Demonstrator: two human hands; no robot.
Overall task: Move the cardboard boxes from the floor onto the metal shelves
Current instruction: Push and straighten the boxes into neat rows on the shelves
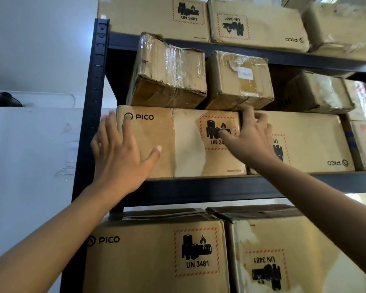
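A brown PICO cardboard box [184, 157] with a UN 3481 battery label stands at the left end of the middle shelf [220, 187] of the dark metal rack. My left hand [118, 153] lies flat on the box's front left side, fingers spread. My right hand [251, 134] is at the box's upper right corner, its fingers bent over the top edge and its thumb on the label. Two plastic-wrapped boxes, a wider one [167, 72] and a smaller one [239, 81], sit on top of it.
Another PICO box [304, 142] stands just right of it, with more boxes further right. The top shelf holds boxes [156, 15] and the lower shelf two large PICO boxes [156, 254]. The rack's upright post [93, 92] is on the left, beside a white wall.
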